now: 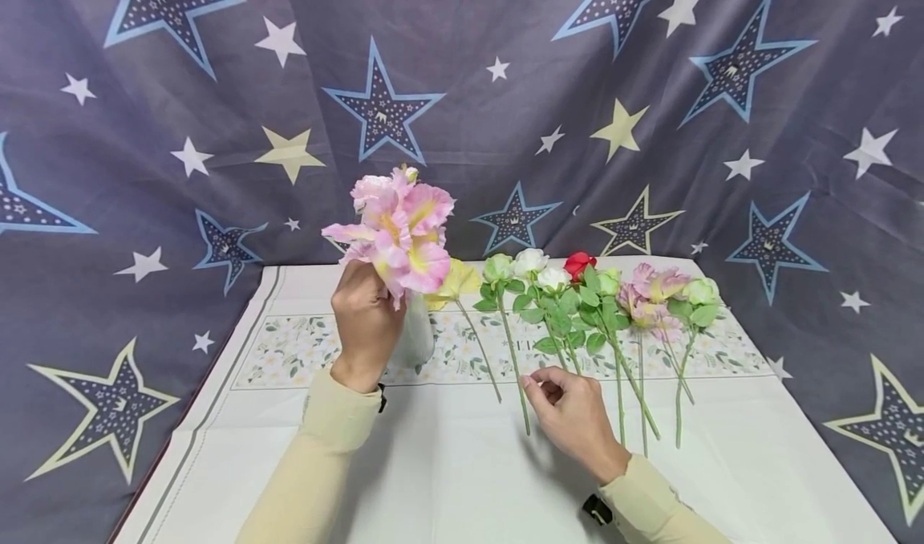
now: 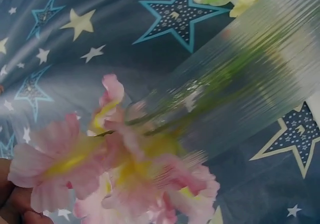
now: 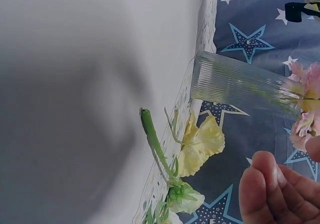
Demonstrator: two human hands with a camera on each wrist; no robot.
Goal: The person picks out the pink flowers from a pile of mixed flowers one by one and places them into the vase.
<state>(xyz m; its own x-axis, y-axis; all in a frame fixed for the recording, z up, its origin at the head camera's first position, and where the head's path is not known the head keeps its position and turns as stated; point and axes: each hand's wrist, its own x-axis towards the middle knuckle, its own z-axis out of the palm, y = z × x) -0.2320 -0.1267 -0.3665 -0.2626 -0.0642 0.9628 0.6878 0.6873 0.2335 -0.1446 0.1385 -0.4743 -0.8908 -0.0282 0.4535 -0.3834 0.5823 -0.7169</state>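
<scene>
A clear ribbed vase [image 1: 417,337] stands at the left of the table, with pink artificial flowers [image 1: 407,231] rising from its mouth and their stems showing through its side. My left hand [image 1: 366,319] is at these blooms, its curled fingers pinching a pink petal [image 2: 55,169] in the left wrist view. Over the table my right hand [image 1: 577,420] hovers with loosely bent fingers and nothing in them. Its fingertips are near the stem of a pale green rose [image 1: 498,268], which lies on the table. A yellow flower [image 3: 202,146] lies between that rose and the vase.
Right of the green rose lie white roses [image 1: 530,261], a red rose [image 1: 580,265], more pale green roses [image 1: 702,291] and pink flowers [image 1: 653,295], stems toward me. The white tablecloth [image 1: 462,464] has a floral band. A starry curtain [image 1: 462,71] hangs behind.
</scene>
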